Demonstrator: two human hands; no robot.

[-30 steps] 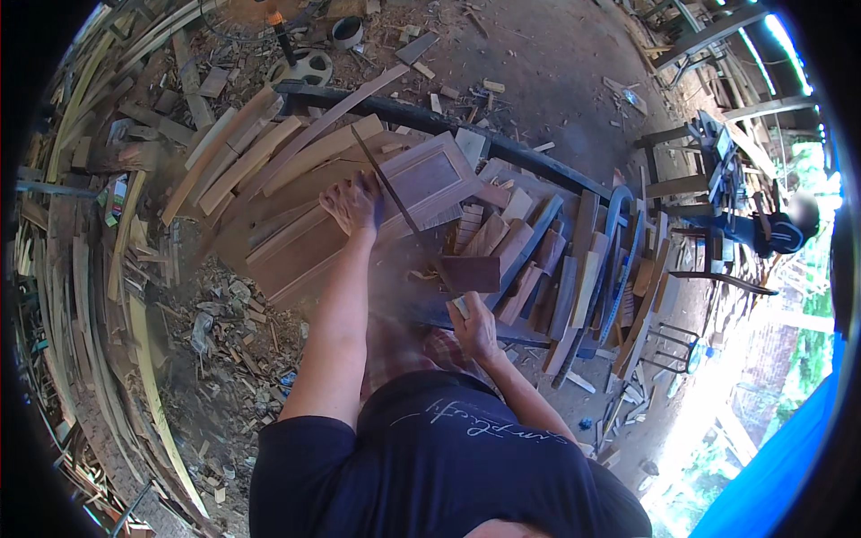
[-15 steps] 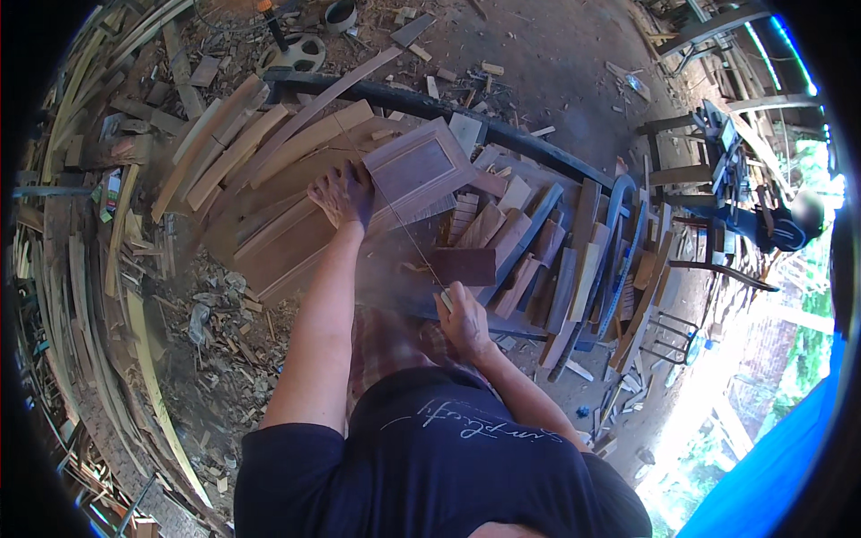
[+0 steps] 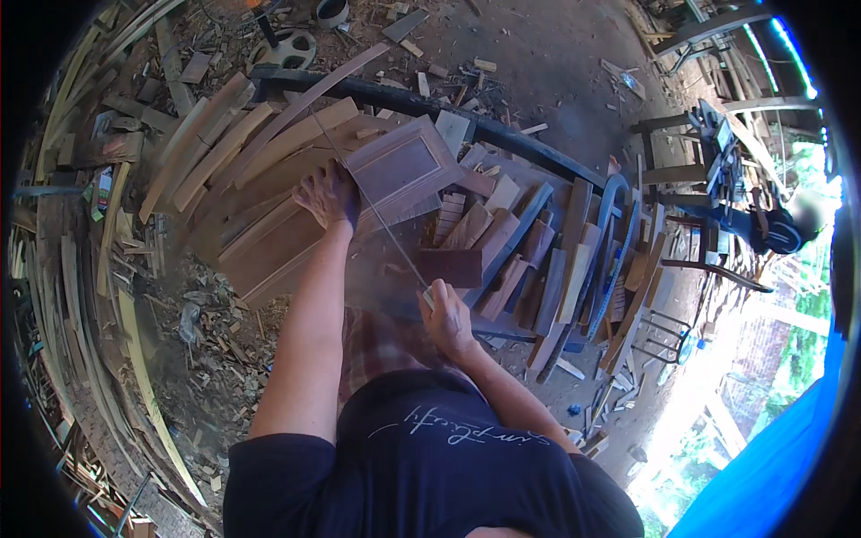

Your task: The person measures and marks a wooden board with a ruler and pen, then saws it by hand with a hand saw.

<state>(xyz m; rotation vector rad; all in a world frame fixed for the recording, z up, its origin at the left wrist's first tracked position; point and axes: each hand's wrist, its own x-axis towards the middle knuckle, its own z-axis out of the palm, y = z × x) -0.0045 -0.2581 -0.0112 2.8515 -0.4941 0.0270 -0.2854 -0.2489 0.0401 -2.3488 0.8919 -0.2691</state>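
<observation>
My right hand is closed round the pale handle of a handsaw. Its long thin blade shows almost edge-on, slanting away to the far left. The blade crosses a brown wooden panel with a raised rectangular field, close beside my left hand. That hand rests on the wood just left of the blade, fingers spread and bent. The larger panelled part of the wood stretches toward the lower left. Where the teeth meet the wood cannot be made out.
A dark reddish block lies right of the saw, beside several stacked offcuts. A dark beam runs behind them. Long boards lie at the left, and wood scraps litter the floor. Another person is at the far right.
The whole view has shifted slightly, so everything sits a little farther left. The saw blade shows a bit more plainly. Both hands keep nearly the same places on the wood and the handle.
</observation>
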